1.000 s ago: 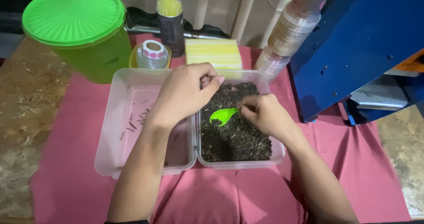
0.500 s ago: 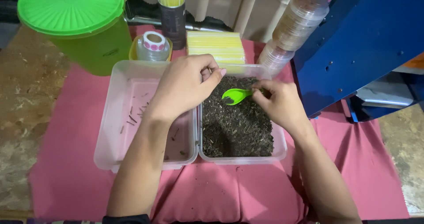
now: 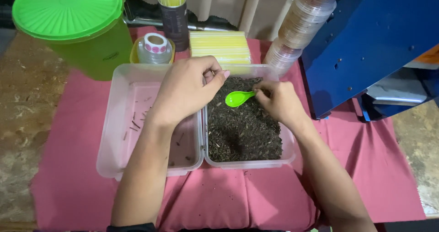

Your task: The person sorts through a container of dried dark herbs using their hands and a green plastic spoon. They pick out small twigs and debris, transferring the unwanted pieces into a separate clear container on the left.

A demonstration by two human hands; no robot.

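My right hand [image 3: 279, 105] grips the handle of a small green spoon [image 3: 238, 98], its bowl pointing left above a clear plastic tub [image 3: 288, 155] full of dark dried leaves [image 3: 244, 131]. My left hand [image 3: 185, 91] hovers with fingers curled over the wall between that tub and a second clear tub [image 3: 109, 140] on the left, which holds only a few dark bits. I cannot see anything between the left fingers.
A green lidded container [image 3: 75, 24] stands at the back left, next to a roll of stickers [image 3: 154, 48], a dark cup of yellow sticks [image 3: 173, 12], a stack of yellow sheets [image 3: 220, 49] and stacked clear lids [image 3: 302, 26]. A blue machine [image 3: 366, 40] is at the right. A pink cloth [image 3: 219, 200] covers the table.
The spoon has lifted out of the leaves and moved toward the back of the tub with my right hand. My left hand stays over the tubs' shared wall.
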